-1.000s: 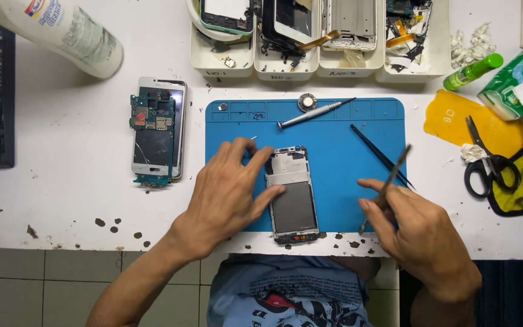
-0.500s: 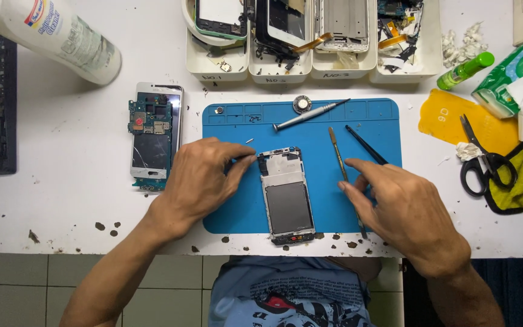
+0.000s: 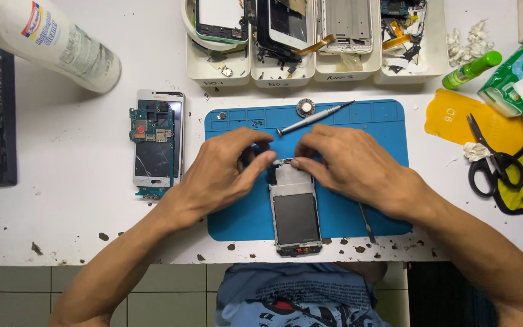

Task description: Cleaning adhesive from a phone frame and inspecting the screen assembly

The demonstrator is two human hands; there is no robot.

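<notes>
Pinching opened phone frame top edge — left hand, right hand together | blue mat — bare beside

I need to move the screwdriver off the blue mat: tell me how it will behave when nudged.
The screwdriver has a slim round metal shaft, so it will probably roll sideways. It looks stiff and light. Lying loose on the blue mat, whose surface may grip, it likely stops soon, perhaps against the round metal part beside it.

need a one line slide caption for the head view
Both hands, left hand and right hand, pinch the top edge of an opened phone frame on a blue mat.
</notes>
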